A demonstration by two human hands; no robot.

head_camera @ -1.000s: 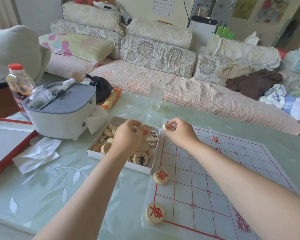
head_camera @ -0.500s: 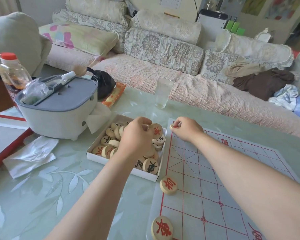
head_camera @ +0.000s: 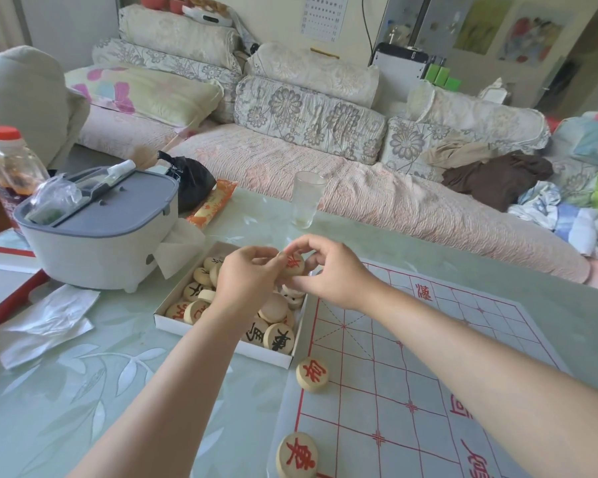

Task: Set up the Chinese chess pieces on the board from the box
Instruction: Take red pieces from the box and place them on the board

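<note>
1. A red-marked piece [head_camera: 294, 265] is held up between both hands, above the far right corner of the box [head_camera: 221, 343].
2. Left hand [head_camera: 246, 282] — fingers curled, tips pinching the piece's left edge.
3. Right hand [head_camera: 330, 276] — forefinger arched over the same piece, thumb beneath it.
4. The box lies on the worktop [head_camera: 83, 391], just beside the board [head_camera: 428, 374].

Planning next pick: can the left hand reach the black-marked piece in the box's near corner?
Probably yes: the black-marked piece lies uncovered close to the left hand, which must first release the red-marked piece.
</note>
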